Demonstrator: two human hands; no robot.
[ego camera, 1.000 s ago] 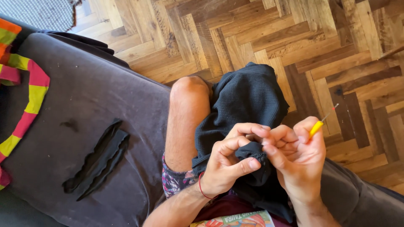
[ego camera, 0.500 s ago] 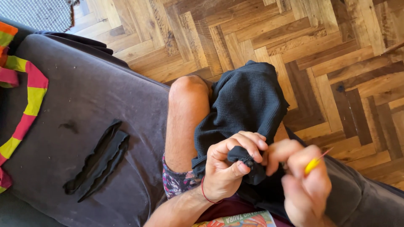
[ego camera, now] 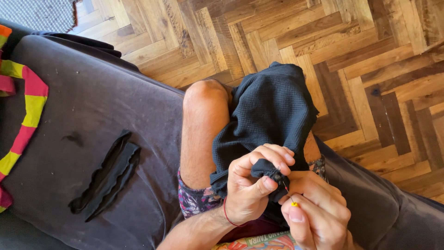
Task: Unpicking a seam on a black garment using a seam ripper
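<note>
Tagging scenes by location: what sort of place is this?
Probably a home living room. A dark grey sofa stands on herringbone wood flooring, with a rug corner at top left. The seated person's left hand pinches dark waffle-knit fabric; the right hand holds a yellow-headed pin.

Bright, even daylight; wooden floor point(ego camera: 296, 41) glows warmly, soft shadows, sharp focus, slight wide-angle stretching

Head view, looking steeply down, close over lap point(ego camera: 217, 139), sofa point(ego camera: 92, 115), floor point(ego camera: 323, 41)
</note>
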